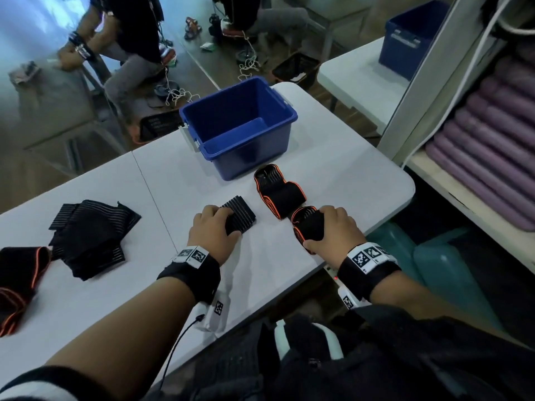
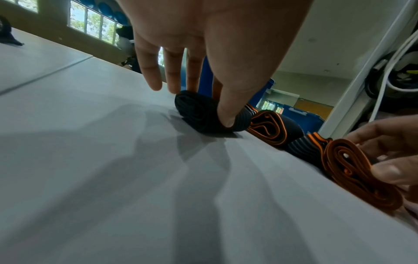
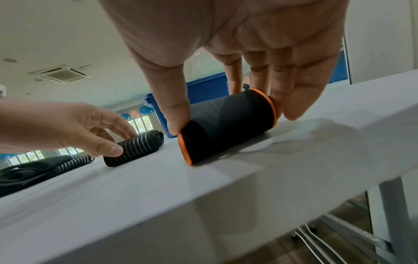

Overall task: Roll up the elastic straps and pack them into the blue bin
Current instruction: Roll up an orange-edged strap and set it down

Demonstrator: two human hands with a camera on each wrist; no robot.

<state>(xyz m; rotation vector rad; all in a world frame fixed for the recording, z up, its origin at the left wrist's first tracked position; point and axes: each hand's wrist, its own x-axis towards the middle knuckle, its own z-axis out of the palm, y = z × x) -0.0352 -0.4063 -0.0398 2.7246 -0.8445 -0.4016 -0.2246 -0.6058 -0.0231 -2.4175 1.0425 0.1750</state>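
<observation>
My left hand pinches a striped black roll on the desk; my right hand grips an orange-edged roll. Both lie just before the blue bin, a second orange-edged roll between. Unrolled straps lie left of the bin.

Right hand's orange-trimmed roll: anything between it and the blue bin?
Yes. Another orange-trimmed roll lies on the table between the held roll in the right hand and the blue bin; lifting over should clear it.
</observation>
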